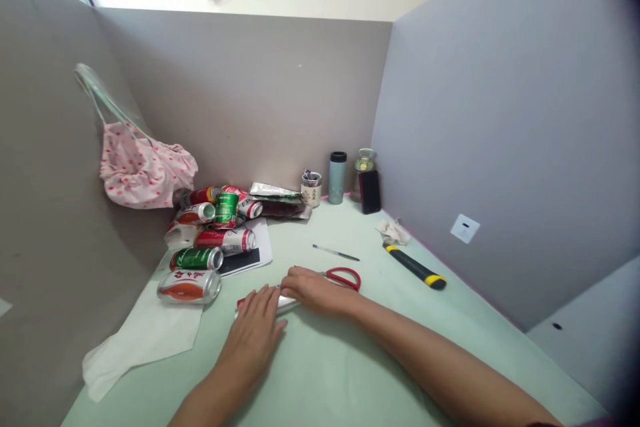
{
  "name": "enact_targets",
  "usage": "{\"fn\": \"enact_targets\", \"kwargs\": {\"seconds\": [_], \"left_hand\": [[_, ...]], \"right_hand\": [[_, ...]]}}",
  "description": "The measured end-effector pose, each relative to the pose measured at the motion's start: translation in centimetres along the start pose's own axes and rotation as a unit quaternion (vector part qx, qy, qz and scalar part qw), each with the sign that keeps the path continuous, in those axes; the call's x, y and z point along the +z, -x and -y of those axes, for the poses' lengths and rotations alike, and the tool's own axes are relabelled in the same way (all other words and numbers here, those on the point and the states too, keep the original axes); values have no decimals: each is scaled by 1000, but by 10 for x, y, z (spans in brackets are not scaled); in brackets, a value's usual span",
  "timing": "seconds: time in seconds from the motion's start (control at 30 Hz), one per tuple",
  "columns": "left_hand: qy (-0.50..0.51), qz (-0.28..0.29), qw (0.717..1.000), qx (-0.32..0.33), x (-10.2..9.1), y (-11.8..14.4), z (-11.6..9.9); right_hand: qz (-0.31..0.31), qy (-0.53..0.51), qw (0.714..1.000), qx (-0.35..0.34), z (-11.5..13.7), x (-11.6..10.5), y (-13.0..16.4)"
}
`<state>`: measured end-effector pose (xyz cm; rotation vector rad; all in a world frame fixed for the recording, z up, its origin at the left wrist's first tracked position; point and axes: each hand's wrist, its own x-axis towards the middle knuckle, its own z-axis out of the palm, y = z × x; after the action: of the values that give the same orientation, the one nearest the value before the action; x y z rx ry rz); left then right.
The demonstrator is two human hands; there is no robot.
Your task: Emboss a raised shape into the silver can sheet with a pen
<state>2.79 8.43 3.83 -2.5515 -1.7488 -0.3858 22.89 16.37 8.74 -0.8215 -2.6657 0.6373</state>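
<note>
Two hands rest flat, palms down, on one flattened can (283,305): your left hand (253,340) covers its near end and your right hand (315,291) its far end, fingers spread, nothing pinched. Judged from this, flattening is under way. Left of your left hand, the other cans (210,240) lie uncrushed. Red scissors (344,277) lie just beyond your right hand. Can labels cannot be read.

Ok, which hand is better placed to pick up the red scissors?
Right. The right hand rests beside the red scissors, its fingers almost at the handles. The left hand lies farther off, flat on the flattened can.
</note>
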Motion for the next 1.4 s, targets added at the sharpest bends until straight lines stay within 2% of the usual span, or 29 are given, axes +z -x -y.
{"fn": "enact_targets", "kwargs": {"seconds": [0.1, 0.23, 0.43, 0.53, 0.7, 0.83, 1.0, 1.2, 1.4], "left_hand": [[0, 23, 1000, -16, 8, 1, -10], [0, 49, 998, -30, 5, -8, -9], [11, 67, 997, -46, 4, -20, -5], [23, 59, 997, -46, 8, -25, 2], [38, 45, 998, -20, 13, -37, 19], [47, 34, 998, 0, 14, -49, 33], [59, 0, 998, 18, 16, -59, 42], [58, -39, 997, 12, 13, -49, 33], [39, -20, 999, 1, -6, -48, 19]], "right_hand": [[-12, 15, 1000, 15, 0, 6, -4], [-51, 42, 997, 40, -3, 11, -6], [-105, 58, 991, 53, -12, -3, 8], [-114, 62, 991, 43, -14, -2, 13], [-94, 78, 992, -10, -12, 24, 1], [-99, 104, 990, -9, -16, 39, -12], [-107, 136, 985, -11, -22, 43, -20], [-104, 165, 981, -8, -19, 42, -21], [-96, 178, 979, 0, -16, 41, -19]]}}
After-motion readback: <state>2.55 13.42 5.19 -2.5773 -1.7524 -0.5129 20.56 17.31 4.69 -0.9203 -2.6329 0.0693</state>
